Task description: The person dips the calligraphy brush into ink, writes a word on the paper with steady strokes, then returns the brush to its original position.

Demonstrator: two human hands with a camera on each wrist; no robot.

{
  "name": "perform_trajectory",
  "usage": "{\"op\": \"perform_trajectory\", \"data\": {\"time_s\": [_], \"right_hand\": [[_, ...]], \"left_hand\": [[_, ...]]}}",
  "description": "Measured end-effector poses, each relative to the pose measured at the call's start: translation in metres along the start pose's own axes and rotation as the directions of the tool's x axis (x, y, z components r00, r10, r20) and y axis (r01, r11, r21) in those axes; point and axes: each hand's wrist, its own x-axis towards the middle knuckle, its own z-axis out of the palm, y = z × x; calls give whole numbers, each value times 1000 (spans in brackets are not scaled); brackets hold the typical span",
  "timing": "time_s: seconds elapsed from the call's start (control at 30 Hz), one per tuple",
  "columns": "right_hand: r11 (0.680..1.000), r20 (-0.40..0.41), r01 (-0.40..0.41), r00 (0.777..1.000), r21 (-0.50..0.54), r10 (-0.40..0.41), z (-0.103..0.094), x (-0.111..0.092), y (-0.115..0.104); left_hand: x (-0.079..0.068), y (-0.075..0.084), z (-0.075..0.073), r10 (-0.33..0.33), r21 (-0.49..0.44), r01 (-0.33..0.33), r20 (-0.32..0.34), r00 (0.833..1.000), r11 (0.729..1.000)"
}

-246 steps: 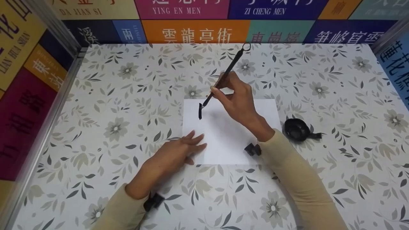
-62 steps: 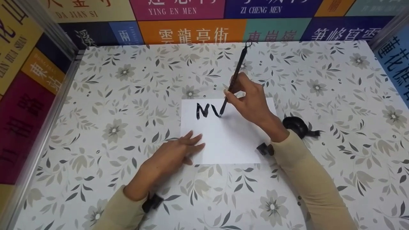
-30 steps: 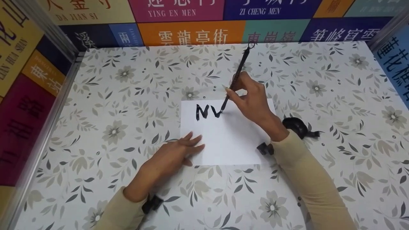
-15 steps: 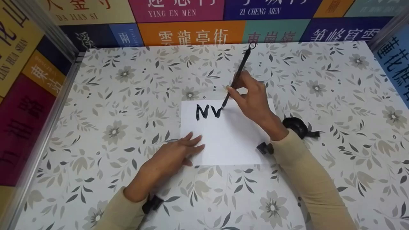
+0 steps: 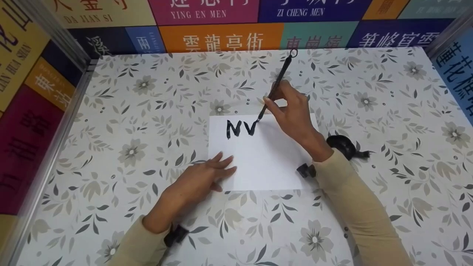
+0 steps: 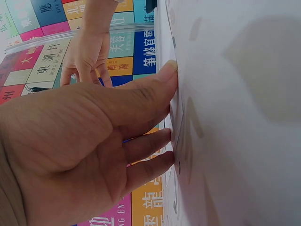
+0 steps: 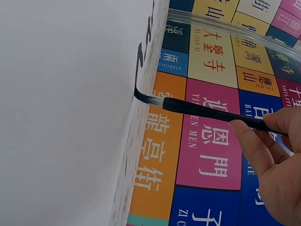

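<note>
My right hand point(image 5: 292, 111) pinches a black writing brush point(image 5: 279, 79) by its shaft, tilted, with a hanging loop at its top end. In the right wrist view the brush's inked bristles point(image 7: 148, 98) bend against the white paper point(image 7: 61, 117). Black strokes point(image 5: 240, 128) shaped like "N" and "V" stand near the paper's top left, and the brush tip is at the top of the "V"'s right arm. My left hand point(image 5: 199, 179) rests with spread fingertips on the paper's lower left edge; the left wrist view shows its thumb and fingers point(image 6: 150, 143) touching the surface.
A small black dish with a short handle point(image 5: 342, 147) sits right of the paper, partly behind my right wrist. The table is covered in a floral cloth point(image 5: 133, 111). Colourful panels with Chinese characters point(image 5: 221, 37) rise along its back and sides.
My right hand has drawn the brush rightward across the paper, leaving the "N" and then the "V". Lately the tip has moved up, lengthening the "V"'s right arm. My left hand stays in place.
</note>
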Motion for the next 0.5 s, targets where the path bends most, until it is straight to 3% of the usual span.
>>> {"op": "perform_trajectory", "data": {"time_s": [0.2, 0.5], "right_hand": [[1000, -26, 0, 1000, -3, 0, -5, 2, -1], [999, -72, 6, 997, -31, -8, -18, 2, -7]], "left_hand": [[-3, 2, 1, -14, -78, 13, -20, 1000, 997], [-2, 2, 0, -23, -45, 22, -12, 1000, 999]]}}
